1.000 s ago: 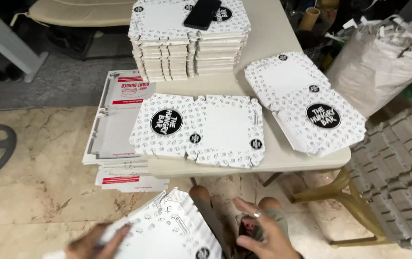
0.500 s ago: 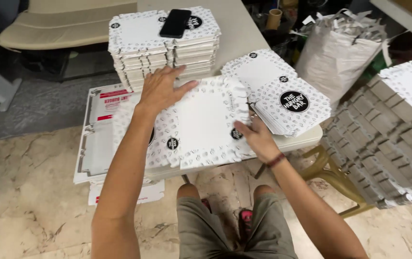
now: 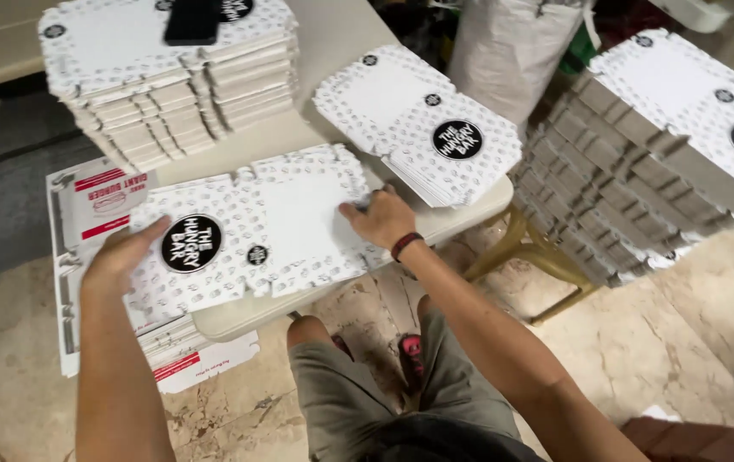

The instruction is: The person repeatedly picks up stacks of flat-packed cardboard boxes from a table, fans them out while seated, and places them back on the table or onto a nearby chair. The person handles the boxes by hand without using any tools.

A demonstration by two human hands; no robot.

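- We found a flat box blank (image 3: 251, 227), white with a small printed pattern and a round black label, lying on the table (image 3: 333, 34) at its near edge.
- Our left hand (image 3: 123, 257) lay on the blank's left edge beside the black label, fingers loosely curled over the card, thumb on top; not clenched.
- Our right hand (image 3: 381, 218) pressed on the blank's right edge, fingers bent down onto the card, a dark wristband (image 3: 405, 245) on the wrist.
- A second blank (image 3: 418, 120) lay just right of it, partly over the table edge.
- A tall stack (image 3: 170, 94) of the same blanks stood at the back left, a black phone (image 3: 192, 19) on top.
- Another stack (image 3: 641, 145) stood off the table to the right.
- Red-and-white cartons (image 3: 97, 205) lay on the floor, left, under the blank's edge.
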